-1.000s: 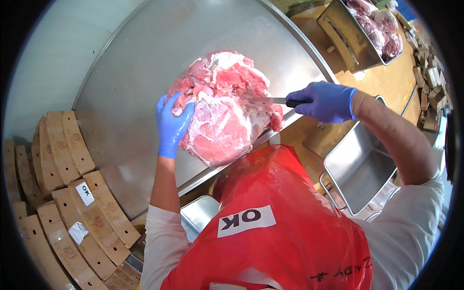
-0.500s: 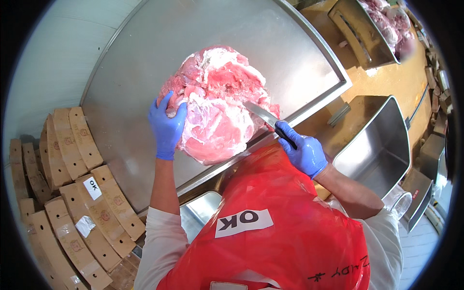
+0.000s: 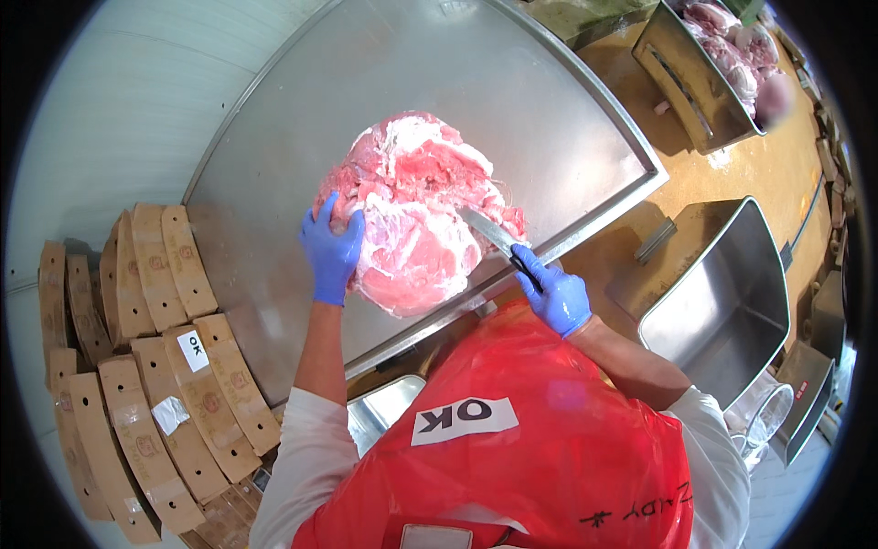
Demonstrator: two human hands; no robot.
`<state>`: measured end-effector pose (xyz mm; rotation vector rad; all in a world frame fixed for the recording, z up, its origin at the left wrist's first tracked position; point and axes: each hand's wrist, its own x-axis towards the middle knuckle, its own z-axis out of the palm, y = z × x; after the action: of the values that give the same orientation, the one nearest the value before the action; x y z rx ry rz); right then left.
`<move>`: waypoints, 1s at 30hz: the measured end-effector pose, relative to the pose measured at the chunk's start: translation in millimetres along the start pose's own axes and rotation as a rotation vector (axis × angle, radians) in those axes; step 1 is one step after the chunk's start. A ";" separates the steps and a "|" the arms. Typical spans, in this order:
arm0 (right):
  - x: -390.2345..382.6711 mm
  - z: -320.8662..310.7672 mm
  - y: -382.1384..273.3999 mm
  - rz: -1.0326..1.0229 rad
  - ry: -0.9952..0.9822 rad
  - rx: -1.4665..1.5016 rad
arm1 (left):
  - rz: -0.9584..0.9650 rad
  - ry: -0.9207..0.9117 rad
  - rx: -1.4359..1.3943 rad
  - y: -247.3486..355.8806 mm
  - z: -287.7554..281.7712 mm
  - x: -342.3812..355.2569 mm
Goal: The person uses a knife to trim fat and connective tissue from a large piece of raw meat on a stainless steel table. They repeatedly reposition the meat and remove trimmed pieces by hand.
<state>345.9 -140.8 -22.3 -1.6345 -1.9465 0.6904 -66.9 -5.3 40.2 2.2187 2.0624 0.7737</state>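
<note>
A large slab of raw pink meat (image 3: 416,206) lies on a steel table (image 3: 457,73). My left hand (image 3: 329,252), in a blue glove, presses flat against the meat's left side. My right hand (image 3: 553,293), also in a blue glove, grips the handle of a knife (image 3: 489,233). The blade points up and left, and its tip lies against the meat's right edge. A red plastic apron (image 3: 540,457) covers my chest below.
Stacks of folded brown cardboard boxes (image 3: 146,366) stand to the left of the table. An empty steel tub (image 3: 732,284) sits at the right. A steel tray (image 3: 677,78) holding meat pieces (image 3: 732,41) is at the top right. The floor is orange.
My right hand has drawn the knife from the meat's upper right side down to its lower right edge, closer to my body. My left hand stays on the meat.
</note>
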 end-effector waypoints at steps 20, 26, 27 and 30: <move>111.2 -194.5 -64.6 -0.023 -0.569 -0.295 | -0.444 -0.279 0.004 72.9 -26.9 4.2; 221.9 -199.2 -128.1 -0.061 -0.982 -0.547 | -0.390 -0.541 -0.128 60.8 1.2 59.5; 231.7 -197.1 -132.8 0.028 -1.019 -0.548 | -0.371 -0.550 -0.118 63.9 5.9 59.8; 224.2 -184.5 -117.6 -0.027 -0.959 -0.502 | -0.357 -0.553 -0.112 64.5 17.5 59.6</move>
<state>348.2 74.2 205.6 -1.6963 -3.0018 1.1972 0.0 48.0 66.9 1.6764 1.9740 0.2048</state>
